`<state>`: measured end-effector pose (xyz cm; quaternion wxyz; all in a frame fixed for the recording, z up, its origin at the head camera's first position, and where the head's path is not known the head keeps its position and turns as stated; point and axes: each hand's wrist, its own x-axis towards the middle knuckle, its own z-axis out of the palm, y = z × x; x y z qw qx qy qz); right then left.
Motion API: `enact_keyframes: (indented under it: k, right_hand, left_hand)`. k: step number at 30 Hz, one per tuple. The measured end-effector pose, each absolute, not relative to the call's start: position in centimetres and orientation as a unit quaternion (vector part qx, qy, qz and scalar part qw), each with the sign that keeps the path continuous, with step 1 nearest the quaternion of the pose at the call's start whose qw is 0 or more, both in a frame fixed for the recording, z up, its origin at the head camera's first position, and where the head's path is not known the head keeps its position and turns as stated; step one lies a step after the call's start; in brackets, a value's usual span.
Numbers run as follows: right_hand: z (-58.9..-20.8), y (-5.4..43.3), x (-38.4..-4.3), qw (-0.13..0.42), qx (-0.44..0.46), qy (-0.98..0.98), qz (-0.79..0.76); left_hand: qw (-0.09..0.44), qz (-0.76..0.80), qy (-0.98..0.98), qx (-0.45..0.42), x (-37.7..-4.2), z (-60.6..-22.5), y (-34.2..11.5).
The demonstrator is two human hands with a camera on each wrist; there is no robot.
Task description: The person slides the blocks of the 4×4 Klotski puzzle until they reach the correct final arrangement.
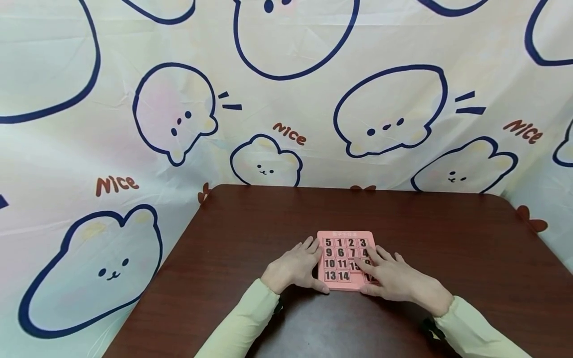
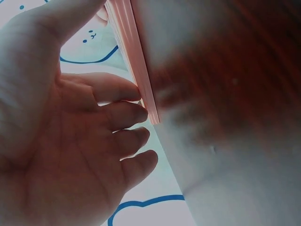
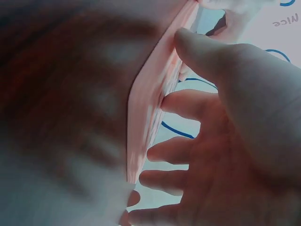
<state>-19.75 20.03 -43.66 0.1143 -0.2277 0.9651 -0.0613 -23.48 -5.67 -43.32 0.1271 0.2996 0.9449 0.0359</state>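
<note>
A pink number slide puzzle [image 1: 333, 286] lies flat on the table, with black numerals on its pink tiles. My left hand [image 1: 297, 266] rests along its left side, fingers extended and the thumb by the near left corner. In the left wrist view, the fingertips [image 2: 141, 113] touch or come close to the puzzle's edge. My right hand [image 1: 398, 278] lies over the right side, its index fingertip on the 15 tile [image 1: 354, 266] and its thumb by the near edge. A gap shows in the bottom row, right of the 14 tile [image 1: 343, 276]. Several right-hand tiles are partly hidden by the fingers.
The dark brown wooden table [image 1: 259, 214] extends around the puzzle on all sides. Behind and beside it hangs a pale cloth [image 1: 277, 104] printed with blue-outlined cartoon animals. Light green sleeves [image 1: 243, 318] cover both forearms.
</note>
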Motion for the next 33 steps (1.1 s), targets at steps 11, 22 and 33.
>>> enact_keyframes:
  k: [11,22,33]
  right_hand:
    - [-43.2,20.0,-18.1,0.119,-0.248,0.959,-0.066]
    - [-43.1,19.9,-17.4,0.143,-0.236,0.958,-0.074]
    - [-42.5,20.0,-17.9,0.118,-0.259,0.956,-0.074]
  left_hand:
    - [0.127,0.011,0.946,0.297,-23.4,-43.8,-5.9]
    - [0.127,0.013,0.946,0.297,-23.1,-43.9,-5.8]
    - [0.12,0.021,0.947,0.296,-23.2,-43.7,-5.9]
